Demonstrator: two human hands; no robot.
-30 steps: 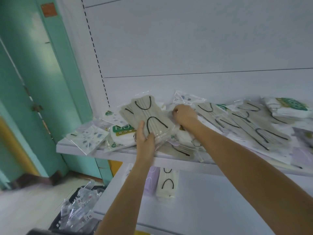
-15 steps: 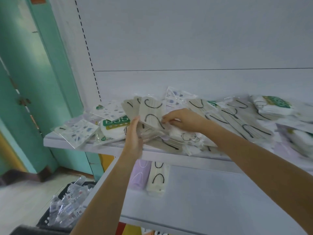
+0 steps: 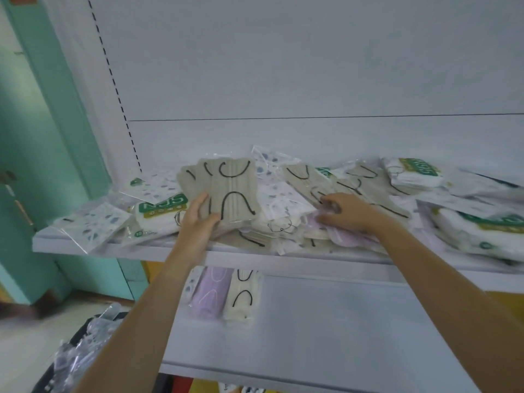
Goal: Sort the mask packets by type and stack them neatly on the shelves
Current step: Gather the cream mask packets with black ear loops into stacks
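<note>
1. On the left half of the upper shelf (image 3: 283,260), the left hand (image 3: 198,222) is holding a fanned stack of beige packets (image 3: 232,191), with fingers and thumb closed round its lower left corner.
2. The right hand (image 3: 350,214) is resting on the mixed pile near the middle of the shelf, with fingers bent down beside a lilac packet (image 3: 344,238). Whether they are pinching anything cannot be told.
3. More loose beige packets (image 3: 317,185) are lying just right of the held stack. Green-labelled white packets (image 3: 160,212) are lying left of it, and patterned packets (image 3: 90,226) are overhanging the left front corner.
4. On the lower shelf (image 3: 340,330), a lilac stack (image 3: 211,290) and a cream stack (image 3: 242,297) are lying side by side, touching, towards the left edge.
5. Handling, as a judgement:
   - The packets are looking light, thin and soft, and their clear film sleeves are probably slippery.
   - A stack held by one corner is likely to keep fanning out or shedding packets.
   - Clamping the full thickness across a short edge while supporting it from beneath is advisable.
</note>
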